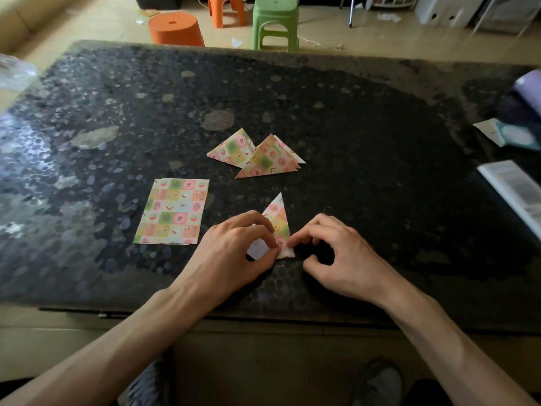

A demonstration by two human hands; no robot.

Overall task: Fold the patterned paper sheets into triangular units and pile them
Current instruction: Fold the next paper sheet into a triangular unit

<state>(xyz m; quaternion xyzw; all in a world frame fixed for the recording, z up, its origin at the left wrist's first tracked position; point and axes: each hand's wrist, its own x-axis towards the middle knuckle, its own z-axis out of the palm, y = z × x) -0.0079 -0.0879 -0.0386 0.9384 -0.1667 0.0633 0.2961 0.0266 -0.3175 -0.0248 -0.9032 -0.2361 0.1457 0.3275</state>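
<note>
**Head view: another triangle being creased just right of the sheet stack**

From where I stand, the half-folded unit (279,221) lies flat on the dark table (351,127), just right of the stack of unfolded sheets (172,210), its tip pointing away from the person. The left hand (234,244) has its fingers curled and pinches the unit's lower edge, likely to turn a flap over while the crease is set. The right hand (330,253) is curled too. Its forefinger tip rests on the lower corner, seemingly to pin the paper so it cannot slide. Whether that hand actually grips anything I cannot tell.

The finished triangles (257,155) overlap loosely beyond and right of the stack, within easy reach yet clear of the folding.

The left fingers hide most of the flap, and only a patch of white underside shows. How many sheets the stack holds, or how many triangles overlap, is hard to make out.
</note>
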